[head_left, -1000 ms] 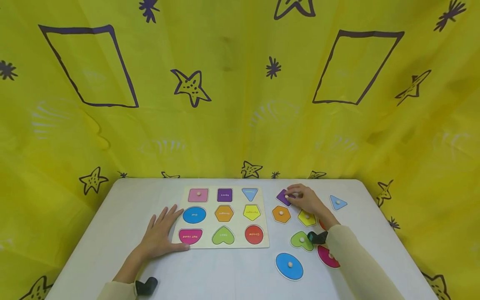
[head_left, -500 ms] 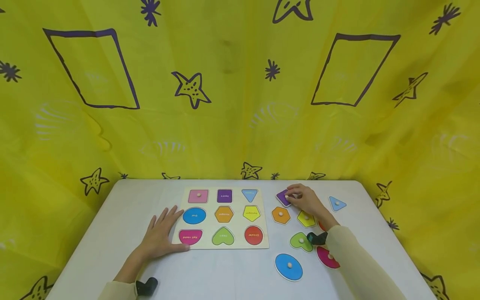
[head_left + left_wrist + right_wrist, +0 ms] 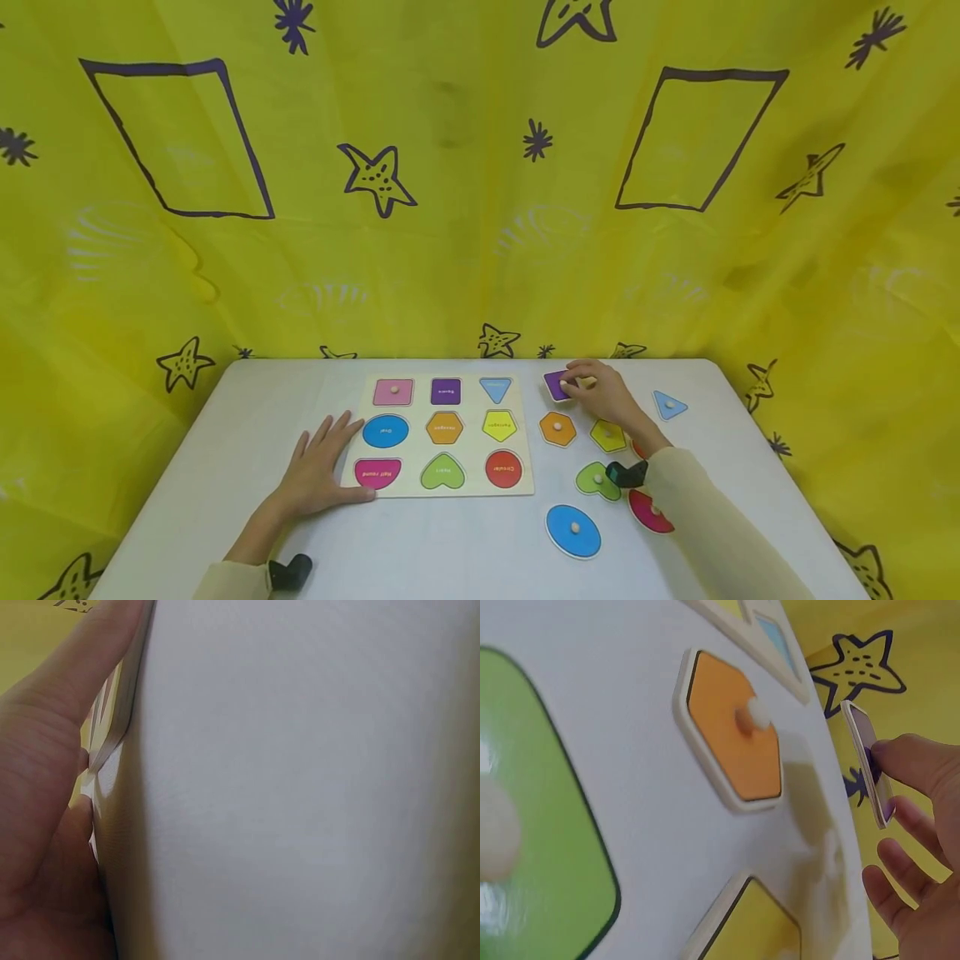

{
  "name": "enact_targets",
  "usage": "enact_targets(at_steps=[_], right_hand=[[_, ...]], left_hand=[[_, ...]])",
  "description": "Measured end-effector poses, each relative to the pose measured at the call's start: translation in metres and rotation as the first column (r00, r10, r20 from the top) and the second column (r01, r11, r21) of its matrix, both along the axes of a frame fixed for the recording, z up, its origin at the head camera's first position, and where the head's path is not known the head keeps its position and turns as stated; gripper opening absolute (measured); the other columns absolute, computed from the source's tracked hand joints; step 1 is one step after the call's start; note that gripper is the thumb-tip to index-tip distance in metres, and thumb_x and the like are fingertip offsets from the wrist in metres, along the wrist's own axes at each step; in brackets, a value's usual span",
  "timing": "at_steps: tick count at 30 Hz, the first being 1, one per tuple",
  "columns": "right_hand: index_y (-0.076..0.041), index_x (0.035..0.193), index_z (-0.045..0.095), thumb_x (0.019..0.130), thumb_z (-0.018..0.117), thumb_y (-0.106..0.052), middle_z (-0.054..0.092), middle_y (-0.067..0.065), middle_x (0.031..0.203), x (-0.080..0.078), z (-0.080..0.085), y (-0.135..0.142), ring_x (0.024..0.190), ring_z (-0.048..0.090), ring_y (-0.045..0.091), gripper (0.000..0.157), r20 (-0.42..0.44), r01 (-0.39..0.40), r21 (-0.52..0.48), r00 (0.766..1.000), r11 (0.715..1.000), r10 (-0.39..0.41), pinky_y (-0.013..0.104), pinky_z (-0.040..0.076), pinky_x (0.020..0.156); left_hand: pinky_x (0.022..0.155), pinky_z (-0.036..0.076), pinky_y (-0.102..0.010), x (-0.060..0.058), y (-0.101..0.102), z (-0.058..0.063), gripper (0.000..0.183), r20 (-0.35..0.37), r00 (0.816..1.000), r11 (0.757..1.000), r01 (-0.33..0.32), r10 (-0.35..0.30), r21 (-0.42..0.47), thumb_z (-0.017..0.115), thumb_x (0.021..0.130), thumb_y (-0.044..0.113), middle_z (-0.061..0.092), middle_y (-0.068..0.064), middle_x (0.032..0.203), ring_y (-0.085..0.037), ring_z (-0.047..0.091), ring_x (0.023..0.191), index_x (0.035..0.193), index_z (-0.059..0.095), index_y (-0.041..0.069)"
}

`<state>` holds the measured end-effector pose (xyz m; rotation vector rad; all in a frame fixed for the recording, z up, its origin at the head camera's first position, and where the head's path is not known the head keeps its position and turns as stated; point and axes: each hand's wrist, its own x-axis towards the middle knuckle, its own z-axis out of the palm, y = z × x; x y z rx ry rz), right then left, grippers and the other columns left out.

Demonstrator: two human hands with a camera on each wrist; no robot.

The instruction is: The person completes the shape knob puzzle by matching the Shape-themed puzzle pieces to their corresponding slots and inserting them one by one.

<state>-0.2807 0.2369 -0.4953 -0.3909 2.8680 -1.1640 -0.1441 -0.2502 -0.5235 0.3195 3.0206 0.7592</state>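
Note:
A purple square puzzle piece (image 3: 555,384) hangs from my right hand (image 3: 604,393), which pinches its small knob. In the right wrist view the same square piece (image 3: 864,746) stands tilted and raised off the table, gripped by thumb and fingers. My left hand (image 3: 318,469) lies with spread fingers along the left edge of the wooden puzzle board (image 3: 480,490), thumb at its near corner. A pink rectangle piece (image 3: 393,392) with a knob sits in the board's far left place. The board's printed purple square place (image 3: 446,392) is beside it.
Right of the board lie an orange hexagon (image 3: 557,428), a yellow pentagon (image 3: 607,435), a green heart (image 3: 597,480), a blue oval (image 3: 573,532), a magenta half round (image 3: 649,511) and a light blue triangle (image 3: 670,406). A red piece is mostly hidden by my right arm. A yellow curtain (image 3: 450,275) hangs behind the table.
My right hand has lifted the purple square off the table and carried it slightly left, turning it straighter. The left hand has stayed on the board.

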Motion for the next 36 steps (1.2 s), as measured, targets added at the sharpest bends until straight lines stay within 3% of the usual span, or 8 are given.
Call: enact_targets(at_steps=[11,15,36], right_hand=[[-0.005,0.111,0.078,0.095,0.075,-0.016,0.061,0.019,0.136,-0.002,0.011,-0.027,0.126,0.055,0.041,0.019,-0.046,-0.023,-0.085,0.999,0.996,0.019,0.052,0.055,0.096],[-0.006,0.111,0.078,0.096,0.075,-0.017,0.059,0.018,0.138,-0.001,0.012,-0.04,0.128,0.054,0.04,0.019,-0.026,-0.005,-0.108,1.0,0.994,0.002,0.051,0.055,0.097],[-0.011,0.103,0.081,0.093,0.078,-0.017,0.062,0.013,0.129,-0.004,0.006,-0.118,0.125,0.053,0.034,0.013,-0.009,-0.012,-0.244,1.0,0.97,0.009,0.053,0.051,0.102]], left_hand=[[0.117,0.003,-0.074,0.0,-0.001,-0.002,0.115,0.021,1.0,1.0,-0.011,0.011,-0.011,0.086,0.065,0.066,0.031,-0.023,0.164,-0.05,0.015,0.152,0.157,0.042,0.011],[0.117,0.003,-0.074,0.001,-0.001,-0.003,0.115,0.021,1.0,1.0,-0.011,0.011,-0.005,0.085,0.065,0.066,0.03,-0.023,0.164,-0.05,0.014,0.152,0.157,0.042,0.011],[0.117,0.005,-0.075,-0.002,0.0,-0.003,0.116,0.006,1.0,1.0,-0.008,0.008,-0.021,0.085,0.065,0.067,0.031,-0.023,0.164,-0.05,0.016,0.152,0.157,0.042,0.011]])
